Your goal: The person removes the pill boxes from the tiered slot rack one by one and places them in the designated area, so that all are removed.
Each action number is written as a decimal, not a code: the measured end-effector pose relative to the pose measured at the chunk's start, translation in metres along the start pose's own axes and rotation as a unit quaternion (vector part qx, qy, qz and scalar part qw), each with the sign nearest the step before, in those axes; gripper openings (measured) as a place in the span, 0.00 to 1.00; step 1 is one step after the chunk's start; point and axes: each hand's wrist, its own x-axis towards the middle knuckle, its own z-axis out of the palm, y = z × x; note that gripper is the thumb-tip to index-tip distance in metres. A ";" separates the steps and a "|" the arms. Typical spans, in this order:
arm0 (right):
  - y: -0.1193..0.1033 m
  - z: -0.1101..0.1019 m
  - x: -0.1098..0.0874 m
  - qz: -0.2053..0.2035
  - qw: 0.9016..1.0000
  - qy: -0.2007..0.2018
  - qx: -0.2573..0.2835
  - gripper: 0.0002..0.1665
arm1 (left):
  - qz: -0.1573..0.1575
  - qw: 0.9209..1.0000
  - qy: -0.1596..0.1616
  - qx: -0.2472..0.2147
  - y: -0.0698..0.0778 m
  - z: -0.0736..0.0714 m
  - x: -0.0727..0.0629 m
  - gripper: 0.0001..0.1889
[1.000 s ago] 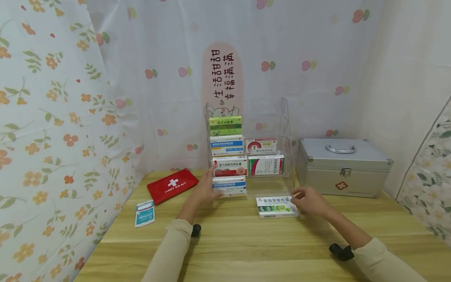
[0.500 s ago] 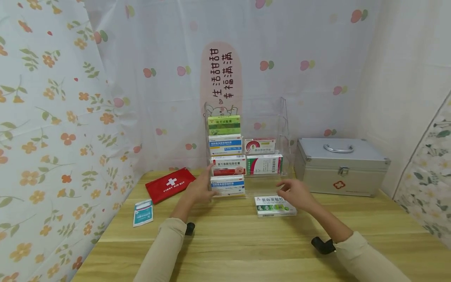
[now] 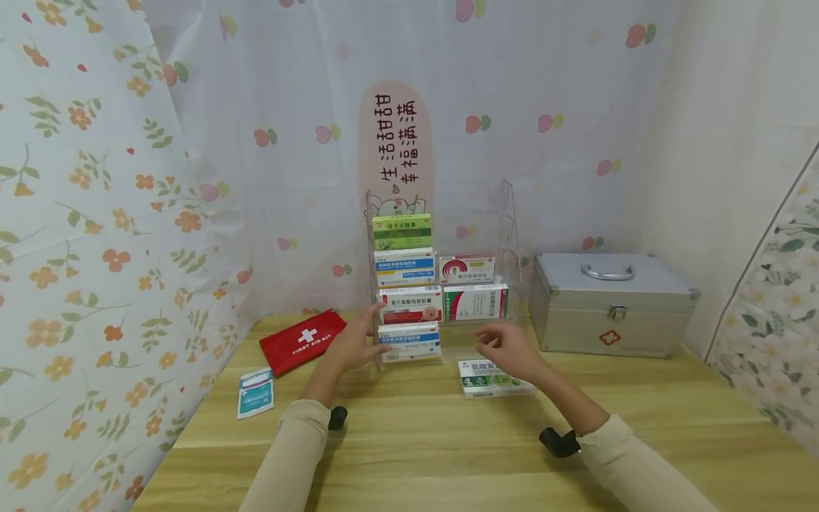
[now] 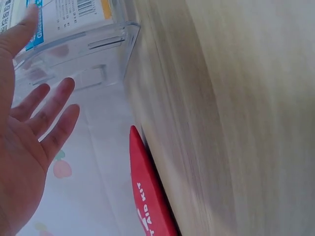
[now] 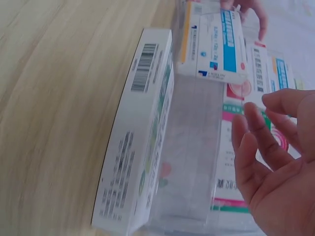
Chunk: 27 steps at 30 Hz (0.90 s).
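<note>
Tabletop (image 3: pixel 409 455), wood-grained, beneath clear rack (image 4: pixel 101 55); fruit-print backdrop (image 3: pixel 525 78) (probably cloth) behind.

Soft light leaves faint shadows on the table (image 3: pixel 409 441) (wrist views hazier).

A wood-grain table (image 3: pixel 441 444) is backed by a fruit-printed white cloth (image 3: pixel 525 64) and flanked at left by a floral curtain (image 3: pixel 77 242).

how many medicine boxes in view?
7. Rack, top down. Left: green box, upper blue box, red-white box, lower blue box. Right: ringed box, striped box. Loose box on the table. More may be hidden behind.
</note>
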 end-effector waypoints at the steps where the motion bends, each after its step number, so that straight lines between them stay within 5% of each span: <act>1: -0.002 0.004 0.001 -0.003 1.000 0.003 0.002 0.12 | -0.004 1.000 0.000 -0.001 -0.001 0.000 -0.001 0.48; 12: -0.024 0.033 0.022 -0.017 0.999 0.001 0.027 0.15 | -0.007 0.999 0.007 -0.035 -0.004 -0.003 -0.003 0.46; 27: -0.019 0.060 0.043 -0.047 0.998 -0.024 0.021 0.15 | -0.013 0.997 0.002 -0.081 -0.001 0.000 -0.001 0.46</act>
